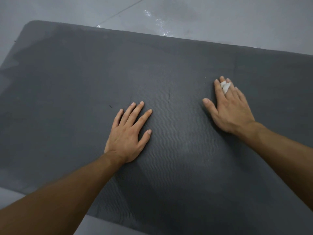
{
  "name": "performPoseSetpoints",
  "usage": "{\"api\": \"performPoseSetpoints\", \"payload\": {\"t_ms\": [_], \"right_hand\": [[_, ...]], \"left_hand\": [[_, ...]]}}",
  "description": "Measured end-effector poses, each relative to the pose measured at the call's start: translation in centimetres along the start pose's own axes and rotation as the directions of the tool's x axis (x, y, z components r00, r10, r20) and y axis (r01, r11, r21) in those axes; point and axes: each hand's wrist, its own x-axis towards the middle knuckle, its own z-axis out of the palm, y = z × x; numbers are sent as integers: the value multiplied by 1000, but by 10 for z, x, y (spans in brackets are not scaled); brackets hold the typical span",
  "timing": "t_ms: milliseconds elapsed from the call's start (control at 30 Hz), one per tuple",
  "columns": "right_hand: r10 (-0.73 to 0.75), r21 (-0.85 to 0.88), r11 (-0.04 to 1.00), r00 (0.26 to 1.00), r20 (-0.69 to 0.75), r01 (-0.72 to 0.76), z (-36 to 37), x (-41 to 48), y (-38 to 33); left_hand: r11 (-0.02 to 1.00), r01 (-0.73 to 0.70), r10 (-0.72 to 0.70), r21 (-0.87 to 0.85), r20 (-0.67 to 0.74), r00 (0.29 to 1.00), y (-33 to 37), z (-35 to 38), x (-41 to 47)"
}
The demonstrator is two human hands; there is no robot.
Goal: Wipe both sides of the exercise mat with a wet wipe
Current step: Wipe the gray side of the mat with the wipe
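A dark grey exercise mat (pixel 84 82) with a fine wavy texture lies flat on the floor and fills most of the view. My left hand (pixel 128 133) rests palm down on the mat near its middle, fingers spread, holding nothing. My right hand (pixel 228 107) presses flat on the mat further right. A small folded white wet wipe (pixel 225 87) is tucked between its fingers, mostly hidden under the hand.
Grey tiled floor (pixel 220 17) surrounds the mat, with a wet shiny patch (pixel 159 22) just beyond the mat's far edge. The mat's rounded far left corner (pixel 32 24) is in view. The near left floor shows at the bottom edge.
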Motion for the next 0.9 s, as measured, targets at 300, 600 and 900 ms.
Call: {"api": "performPoseSetpoints", "payload": {"t_ms": [300,600,900], "right_hand": [[-574,11,814,801,171,581,18,-68,-93],[-283,-62,958,959,-17,281,13,2,-34],[-59,21,998,998,17,59,4,27,-15]], "left_hand": [[1000,1,-1,7,17,1000,0,-2,1],[1000,2,-2,-9,30,1000,0,-2,1],[1000,1,-1,-11,45,999,-1,-2,1]]}}
